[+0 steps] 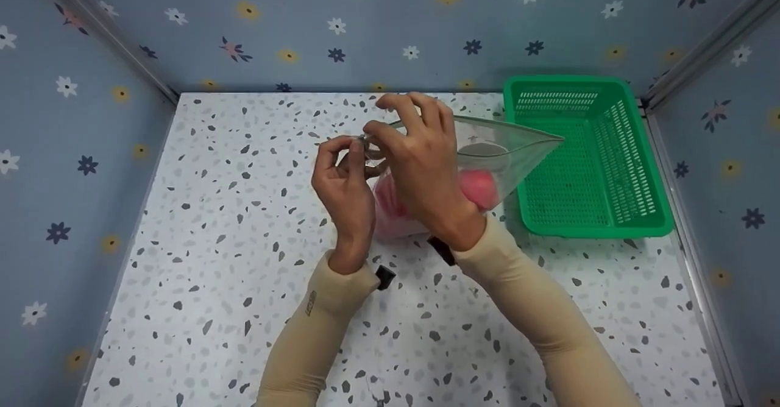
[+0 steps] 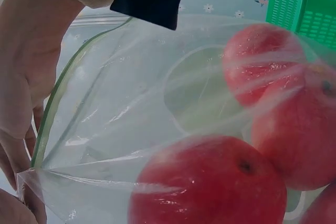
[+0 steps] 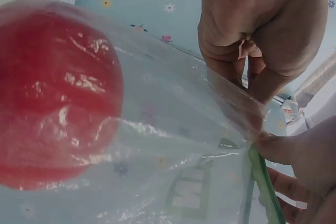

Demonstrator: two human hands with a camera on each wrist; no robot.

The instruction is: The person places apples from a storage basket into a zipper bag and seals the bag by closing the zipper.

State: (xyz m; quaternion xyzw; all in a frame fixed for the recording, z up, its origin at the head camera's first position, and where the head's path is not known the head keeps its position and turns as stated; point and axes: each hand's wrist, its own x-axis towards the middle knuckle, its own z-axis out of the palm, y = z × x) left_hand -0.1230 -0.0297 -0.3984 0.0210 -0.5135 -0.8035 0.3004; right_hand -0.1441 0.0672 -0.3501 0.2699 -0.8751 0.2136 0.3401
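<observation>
A clear zip bag (image 1: 518, 166) with a green strip along its mouth stands on the table, holding several red apples (image 2: 210, 182). At the bag's left top corner, my left hand (image 1: 347, 191) pinches the plastic between thumb and fingers. My right hand (image 1: 423, 157) reaches over the bag and pinches the green strip right beside the left fingertips, as the right wrist view shows. Its other fingers are raised and bent. Part of the bag and some apples are hidden behind the right hand in the head view. The mouth's right corner points toward the basket.
A green plastic basket (image 1: 597, 231) with slotted walls stands at the back right, close to the bag's right corner. The speckled white table (image 1: 244, 261) is bounded by flower-patterned panels (image 1: 378, 29) at the back and both sides.
</observation>
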